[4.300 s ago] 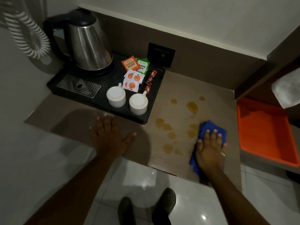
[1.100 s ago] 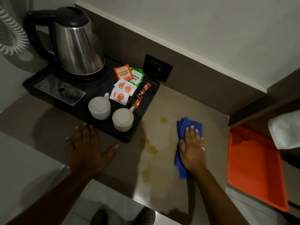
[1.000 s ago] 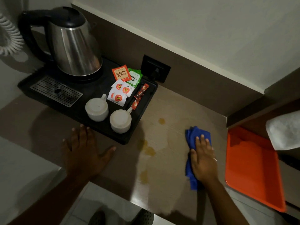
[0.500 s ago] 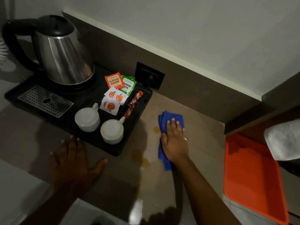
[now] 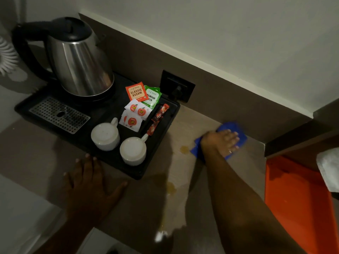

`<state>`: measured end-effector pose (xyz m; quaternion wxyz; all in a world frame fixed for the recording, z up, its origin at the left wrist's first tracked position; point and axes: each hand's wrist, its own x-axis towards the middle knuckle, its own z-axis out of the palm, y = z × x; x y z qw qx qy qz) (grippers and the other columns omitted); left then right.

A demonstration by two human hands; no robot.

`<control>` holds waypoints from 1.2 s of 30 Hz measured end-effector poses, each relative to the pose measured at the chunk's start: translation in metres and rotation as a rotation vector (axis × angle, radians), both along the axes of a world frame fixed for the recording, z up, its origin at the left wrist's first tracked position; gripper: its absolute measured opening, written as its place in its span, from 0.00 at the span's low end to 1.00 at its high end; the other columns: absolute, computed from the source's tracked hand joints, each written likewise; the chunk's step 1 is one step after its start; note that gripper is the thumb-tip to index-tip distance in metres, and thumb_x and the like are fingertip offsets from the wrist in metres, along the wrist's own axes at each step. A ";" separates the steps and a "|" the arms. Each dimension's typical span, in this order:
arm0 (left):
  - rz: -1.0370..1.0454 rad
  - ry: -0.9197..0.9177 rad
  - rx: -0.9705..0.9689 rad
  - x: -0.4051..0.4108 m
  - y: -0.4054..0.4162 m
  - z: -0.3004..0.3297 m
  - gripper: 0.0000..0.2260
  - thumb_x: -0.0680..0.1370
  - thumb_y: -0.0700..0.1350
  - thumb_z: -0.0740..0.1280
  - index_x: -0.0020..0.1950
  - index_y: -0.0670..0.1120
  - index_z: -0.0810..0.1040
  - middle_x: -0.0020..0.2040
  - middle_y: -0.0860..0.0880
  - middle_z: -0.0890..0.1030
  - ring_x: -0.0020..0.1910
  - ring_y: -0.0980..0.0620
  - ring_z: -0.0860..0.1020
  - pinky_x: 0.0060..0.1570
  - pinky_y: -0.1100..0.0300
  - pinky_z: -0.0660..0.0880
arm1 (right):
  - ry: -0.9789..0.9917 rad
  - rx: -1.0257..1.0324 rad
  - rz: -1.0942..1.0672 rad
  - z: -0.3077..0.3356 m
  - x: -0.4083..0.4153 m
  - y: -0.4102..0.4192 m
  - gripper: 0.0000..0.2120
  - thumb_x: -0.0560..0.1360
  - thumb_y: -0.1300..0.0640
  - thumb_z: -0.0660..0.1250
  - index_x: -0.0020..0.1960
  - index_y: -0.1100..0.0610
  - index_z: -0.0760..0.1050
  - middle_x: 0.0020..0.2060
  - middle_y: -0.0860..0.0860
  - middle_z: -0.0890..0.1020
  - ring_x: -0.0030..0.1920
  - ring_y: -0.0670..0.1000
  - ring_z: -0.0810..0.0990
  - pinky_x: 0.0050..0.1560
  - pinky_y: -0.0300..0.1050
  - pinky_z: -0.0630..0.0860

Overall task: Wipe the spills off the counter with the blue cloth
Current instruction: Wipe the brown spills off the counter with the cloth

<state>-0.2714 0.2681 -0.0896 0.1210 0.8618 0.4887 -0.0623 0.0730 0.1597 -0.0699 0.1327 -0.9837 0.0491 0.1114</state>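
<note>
My right hand (image 5: 221,142) lies flat on the blue cloth (image 5: 240,132), pressing it onto the brown counter (image 5: 192,123) near the back wall, fingers pointing right. A small amber spill (image 5: 184,149) sits just left of the cloth. A fainter amber patch (image 5: 171,188) lies nearer the front edge. My left hand (image 5: 91,187) rests palm down on the counter, fingers spread, just in front of the black tray (image 5: 146,173).
The black tray holds a steel kettle (image 5: 78,59), two white cups (image 5: 105,134) (image 5: 133,150) and tea sachets (image 5: 136,92). A wall socket (image 5: 177,87) sits behind the tray. An orange tray (image 5: 297,202) lies at the right, a white cloth (image 5: 328,167) above it.
My right hand slid the blue cloth right and back toward the wall, and now lies sideways on it. Several spills from the oldest frame are gone. My left hand stayed planted.
</note>
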 end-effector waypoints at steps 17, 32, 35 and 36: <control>-0.034 -0.013 0.055 -0.002 0.003 -0.008 0.52 0.68 0.79 0.48 0.77 0.40 0.60 0.78 0.37 0.60 0.77 0.35 0.57 0.71 0.32 0.54 | -0.160 -0.129 0.316 -0.014 0.019 -0.155 0.29 0.79 0.50 0.48 0.76 0.63 0.56 0.76 0.63 0.58 0.76 0.63 0.55 0.75 0.59 0.52; -0.024 -0.048 0.099 -0.004 0.002 -0.012 0.52 0.68 0.79 0.45 0.78 0.41 0.59 0.79 0.38 0.59 0.78 0.37 0.56 0.72 0.34 0.52 | -0.135 0.023 1.085 -0.009 -0.059 -0.011 0.27 0.80 0.48 0.52 0.77 0.53 0.52 0.78 0.53 0.54 0.77 0.55 0.50 0.75 0.54 0.46; -0.024 -0.052 0.096 -0.003 0.002 -0.012 0.53 0.68 0.79 0.47 0.78 0.40 0.58 0.80 0.38 0.57 0.78 0.37 0.54 0.73 0.34 0.51 | -0.151 0.026 0.842 -0.006 -0.003 -0.067 0.26 0.80 0.51 0.55 0.77 0.55 0.54 0.77 0.55 0.55 0.77 0.56 0.51 0.76 0.55 0.47; -0.024 -0.054 0.098 -0.003 0.001 -0.012 0.52 0.68 0.79 0.48 0.78 0.40 0.58 0.79 0.38 0.58 0.78 0.36 0.55 0.72 0.34 0.51 | -0.161 0.010 0.699 -0.007 0.012 -0.081 0.26 0.81 0.51 0.54 0.76 0.57 0.54 0.77 0.58 0.55 0.77 0.58 0.52 0.76 0.58 0.48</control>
